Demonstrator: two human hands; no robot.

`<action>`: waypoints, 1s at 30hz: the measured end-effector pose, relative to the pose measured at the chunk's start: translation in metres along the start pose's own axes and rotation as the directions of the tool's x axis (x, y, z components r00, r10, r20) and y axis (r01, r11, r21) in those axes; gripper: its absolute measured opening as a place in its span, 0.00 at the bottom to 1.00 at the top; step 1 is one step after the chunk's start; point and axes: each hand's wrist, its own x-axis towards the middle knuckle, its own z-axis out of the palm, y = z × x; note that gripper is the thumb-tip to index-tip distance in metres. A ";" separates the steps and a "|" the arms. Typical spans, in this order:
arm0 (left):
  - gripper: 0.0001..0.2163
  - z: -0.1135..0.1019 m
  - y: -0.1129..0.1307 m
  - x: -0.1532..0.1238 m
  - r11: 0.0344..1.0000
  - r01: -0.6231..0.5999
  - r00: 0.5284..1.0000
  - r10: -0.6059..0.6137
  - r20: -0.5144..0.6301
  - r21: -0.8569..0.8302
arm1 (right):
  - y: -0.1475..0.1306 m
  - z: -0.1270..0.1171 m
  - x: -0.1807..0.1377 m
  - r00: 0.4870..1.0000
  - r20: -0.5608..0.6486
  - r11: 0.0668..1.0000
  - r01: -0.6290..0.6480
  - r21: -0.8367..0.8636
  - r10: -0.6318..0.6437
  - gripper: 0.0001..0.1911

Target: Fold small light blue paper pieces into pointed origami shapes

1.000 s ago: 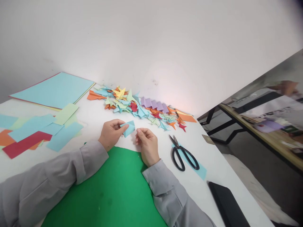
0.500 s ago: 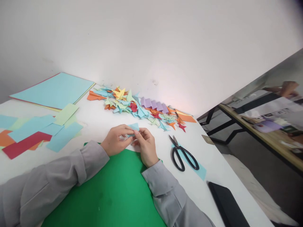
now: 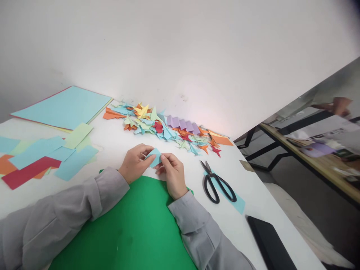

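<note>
A small light-blue piece of paper (image 3: 154, 157) is held up between both hands, just beyond the far edge of a green sheet (image 3: 135, 221). My left hand (image 3: 135, 164) pinches its left side, thumb in front and fingers behind. On its right edge, my right hand (image 3: 173, 173) grips with thumb and fingertips. Whether the paper carries a fold is hard to make out. Behind the hands lies a heap of folded paper shapes (image 3: 168, 133) in several colours, among them a purple pleated strip (image 3: 182, 124).
Black-handled scissors (image 3: 215, 183) rest on a blue paper strip (image 3: 239, 203) at the right, with a black flat object (image 3: 268, 243) nearer me. Cut paper pieces (image 3: 36, 150) and large coloured sheets (image 3: 67, 107) lie at the left. A person's hand (image 3: 341, 106) shows at another table.
The light-blue paper has turned and tipped toward me, so more of its face shows. My left fingers have shifted behind it, with the thumb now on its front.
</note>
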 end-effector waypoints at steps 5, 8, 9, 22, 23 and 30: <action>0.06 0.000 0.000 -0.003 0.998 -0.013 0.995 0.019 0.101 -0.066 | -0.002 0.001 -0.001 1.000 -0.004 0.999 0.022 0.045 -0.021 0.11; 0.07 -0.001 0.005 -0.003 0.984 0.080 0.986 -0.054 0.160 -0.159 | -0.004 0.002 -0.002 1.000 0.010 0.999 0.024 0.027 -0.025 0.11; 0.07 -0.001 0.006 -0.003 0.976 0.119 0.981 -0.087 0.174 -0.184 | -0.004 0.003 -0.003 1.000 0.017 0.999 0.025 0.021 -0.026 0.11; 0.09 0.000 0.000 0.002 0.828 0.408 0.913 -0.377 0.158 -0.385 | -0.004 0.002 -0.002 1.000 -0.005 0.994 0.029 0.108 -0.029 0.08; 0.09 0.000 0.000 0.002 0.818 0.418 0.908 -0.387 0.159 -0.396 | -0.004 0.002 -0.002 1.000 -0.014 0.994 0.030 0.109 -0.028 0.07; 0.06 -0.001 -0.002 0.003 0.790 0.443 0.896 -0.410 0.172 -0.424 | -0.002 0.000 0.000 0.996 -0.083 0.989 -0.009 0.149 0.021 0.04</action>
